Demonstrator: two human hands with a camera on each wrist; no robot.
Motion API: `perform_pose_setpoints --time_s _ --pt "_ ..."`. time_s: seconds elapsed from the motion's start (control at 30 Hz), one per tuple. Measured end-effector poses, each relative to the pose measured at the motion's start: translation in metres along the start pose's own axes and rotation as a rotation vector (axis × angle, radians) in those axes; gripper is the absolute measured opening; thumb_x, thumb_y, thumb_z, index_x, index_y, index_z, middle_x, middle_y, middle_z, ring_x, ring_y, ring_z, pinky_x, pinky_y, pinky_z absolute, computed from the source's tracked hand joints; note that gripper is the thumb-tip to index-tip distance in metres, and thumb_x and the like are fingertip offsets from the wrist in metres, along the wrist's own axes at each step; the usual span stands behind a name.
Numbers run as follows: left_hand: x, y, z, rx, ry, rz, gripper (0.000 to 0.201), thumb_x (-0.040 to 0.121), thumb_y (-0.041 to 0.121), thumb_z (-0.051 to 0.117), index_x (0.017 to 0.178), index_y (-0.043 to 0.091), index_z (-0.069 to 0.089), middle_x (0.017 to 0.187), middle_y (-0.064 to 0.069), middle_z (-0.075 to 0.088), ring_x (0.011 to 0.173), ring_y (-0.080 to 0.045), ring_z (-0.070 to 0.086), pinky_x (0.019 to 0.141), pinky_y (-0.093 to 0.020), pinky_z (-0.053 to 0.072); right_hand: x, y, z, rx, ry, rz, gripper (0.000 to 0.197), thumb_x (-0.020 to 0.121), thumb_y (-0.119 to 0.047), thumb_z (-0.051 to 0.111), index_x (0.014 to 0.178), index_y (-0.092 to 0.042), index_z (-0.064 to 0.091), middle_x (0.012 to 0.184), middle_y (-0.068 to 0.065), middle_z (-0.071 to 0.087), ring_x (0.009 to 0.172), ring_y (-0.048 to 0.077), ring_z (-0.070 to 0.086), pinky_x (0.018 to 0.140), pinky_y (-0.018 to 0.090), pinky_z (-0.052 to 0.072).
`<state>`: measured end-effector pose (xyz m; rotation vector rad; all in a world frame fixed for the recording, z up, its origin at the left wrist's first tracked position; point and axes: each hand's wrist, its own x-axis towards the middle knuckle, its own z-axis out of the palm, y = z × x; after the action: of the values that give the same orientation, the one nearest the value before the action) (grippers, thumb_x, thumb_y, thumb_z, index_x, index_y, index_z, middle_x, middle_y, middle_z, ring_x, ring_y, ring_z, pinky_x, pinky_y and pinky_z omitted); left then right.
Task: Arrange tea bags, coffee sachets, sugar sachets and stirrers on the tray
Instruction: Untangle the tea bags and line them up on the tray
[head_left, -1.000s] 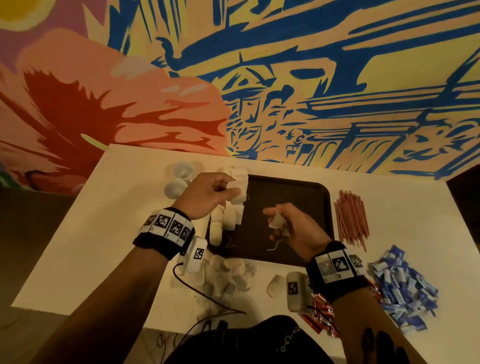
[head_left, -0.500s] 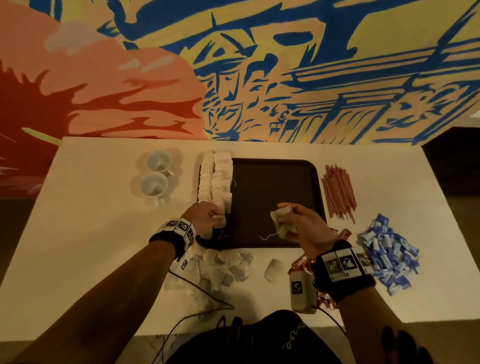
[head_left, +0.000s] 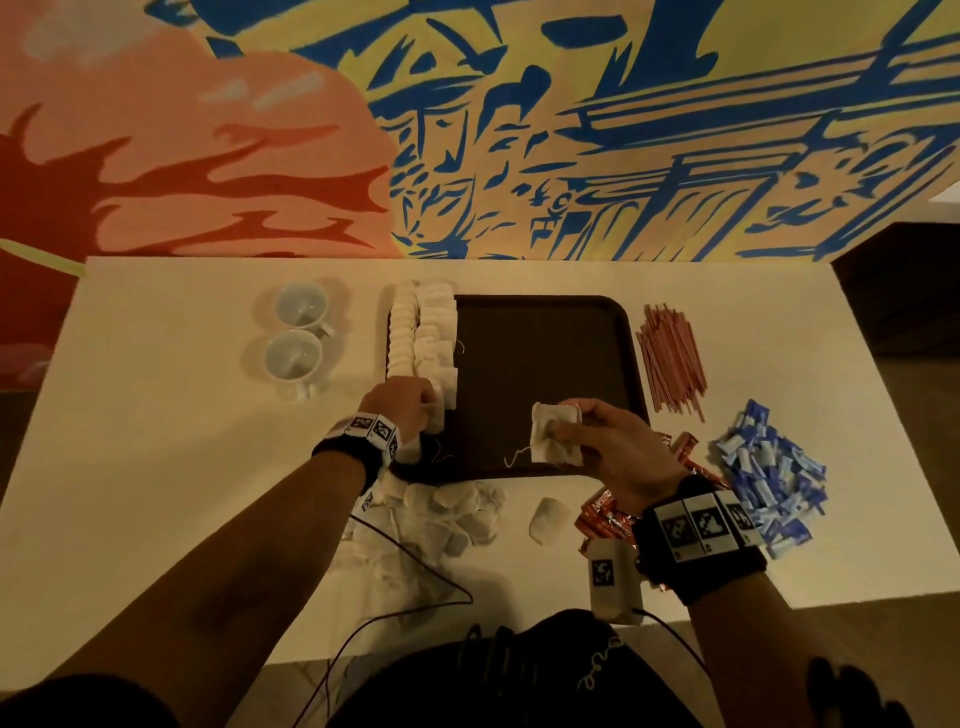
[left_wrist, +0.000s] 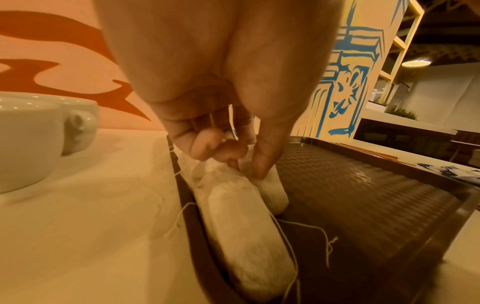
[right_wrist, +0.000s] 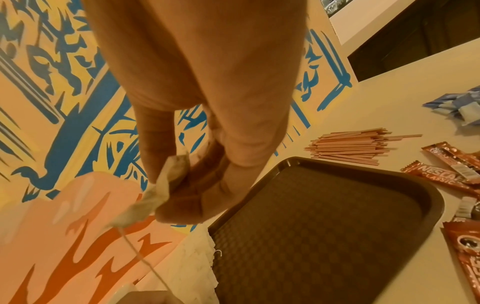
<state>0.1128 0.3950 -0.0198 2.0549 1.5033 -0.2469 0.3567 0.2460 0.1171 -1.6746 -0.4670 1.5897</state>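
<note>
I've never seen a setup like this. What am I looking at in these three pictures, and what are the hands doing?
No machine here: a person wears three cameras, one on the head and one on each wrist. The wide picture is the head camera looking down at a white table. The two close-ups look along each hand.

On the table lies a dark tray with a row of tea bags along its left edge. Beside it are two cups, a bundle of stirrers, blue sachets, red coffee sachets and loose tea bags.

The left hand pinches a tea bag at the near end of the row. The right hand holds another tea bag above the tray, its string dangling.
</note>
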Motion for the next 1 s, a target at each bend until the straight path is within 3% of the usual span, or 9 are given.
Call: perform_pose_setpoints --time_s 0.13,0.23,0.33,0.43,0.53,0.6,0.73,0.83,1.0 --pt "-0.003 0.001 -0.001 -0.05 0.033 0.016 0.023 0.09 0.028 0.059 0.112 0.034 0.064 0.118 0.0 0.064 0.101 -0.026 0.063 0.083 -0.036 0.052 -0.005 -0.005 -0.002 0.025 -0.044 -0.024 0.016 0.091 -0.005 0.07 0.106 -0.006 0.065 0.121 0.022 0.068 0.107 0.035 0.07 0.091 0.046 0.059" --pt "-0.012 0.009 -0.01 -0.121 0.084 0.052 0.031 0.088 0.026 0.066 0.117 0.034 0.061 0.117 0.008 0.059 0.105 -0.019 0.061 0.088 -0.036 0.051 -0.006 -0.008 -0.005 0.045 -0.086 -0.04 0.016 0.091 0.002 0.066 0.104 -0.008 0.062 0.115 0.017 0.067 0.106 0.034 0.069 0.085 0.042 0.06" --pt "-0.03 0.023 -0.025 -0.267 0.155 0.088 0.018 0.091 0.03 0.066 0.109 0.035 0.064 0.105 0.014 0.062 0.095 -0.015 0.062 0.085 -0.034 0.052 -0.008 -0.011 -0.005 0.021 -0.122 -0.059 0.029 0.091 0.006 0.063 0.116 -0.009 0.061 0.118 0.015 0.064 0.108 0.033 0.066 0.082 0.041 0.058" --pt "-0.059 0.045 -0.04 -0.485 0.133 0.136 0.008 0.096 0.038 0.064 0.098 0.033 0.069 0.099 0.015 0.069 0.091 -0.008 0.065 0.084 -0.032 0.054 -0.015 -0.014 -0.005 -0.001 -0.157 -0.082 0.035 0.094 0.006 0.058 0.124 -0.012 0.062 0.123 0.019 0.064 0.108 0.032 0.065 0.084 0.041 0.057" --pt "-0.094 0.072 -0.052 -0.675 0.058 0.167 0.033 0.094 0.058 0.057 0.105 0.03 0.07 0.099 0.013 0.072 0.086 -0.006 0.067 0.079 -0.03 0.053 -0.023 -0.019 -0.006 0.012 -0.189 -0.119 0.029 0.095 0.004 0.058 0.12 -0.009 0.066 0.128 0.022 0.064 0.118 0.037 0.063 0.092 0.043 0.057" --pt "-0.116 0.091 -0.057 -0.796 -0.016 0.189 0.044 0.089 0.065 0.054 0.109 0.029 0.069 0.097 0.01 0.073 0.08 -0.008 0.066 0.071 -0.031 0.054 -0.03 -0.023 -0.007 -0.01 -0.197 -0.146 0.024 0.095 0.001 0.06 0.114 -0.01 0.069 0.122 0.017 0.067 0.113 0.032 0.065 0.092 0.042 0.057" --pt "-0.148 0.12 -0.058 -0.854 -0.069 0.273 0.037 0.089 0.05 0.069 0.114 0.023 0.069 0.092 0.007 0.073 0.082 -0.011 0.068 0.067 -0.029 0.054 -0.039 -0.026 -0.01 -0.029 -0.204 -0.218 0.02 0.093 -0.003 0.067 0.112 -0.001 0.068 0.116 0.018 0.07 0.103 0.026 0.07 0.084 0.034 0.062" --pt "-0.161 0.136 -0.056 -0.863 -0.009 0.311 0.026 0.091 0.031 0.074 0.115 0.022 0.069 0.094 0.003 0.075 0.081 -0.012 0.069 0.067 -0.028 0.055 -0.044 -0.026 -0.014 -0.038 -0.222 -0.261 0.021 0.089 -0.003 0.072 0.109 0.001 0.067 0.112 0.019 0.072 0.098 0.025 0.072 0.079 0.032 0.062" --pt "-0.179 0.151 -0.057 -0.946 0.192 0.251 0.01 0.094 0.021 0.071 0.099 0.013 0.072 0.079 0.003 0.073 0.068 -0.007 0.064 0.064 -0.032 0.051 -0.054 -0.024 -0.029 -0.27 -0.322 -0.356 0.033 0.09 -0.007 0.074 0.121 -0.015 0.069 0.112 0.004 0.076 0.104 0.02 0.072 0.085 0.032 0.059"
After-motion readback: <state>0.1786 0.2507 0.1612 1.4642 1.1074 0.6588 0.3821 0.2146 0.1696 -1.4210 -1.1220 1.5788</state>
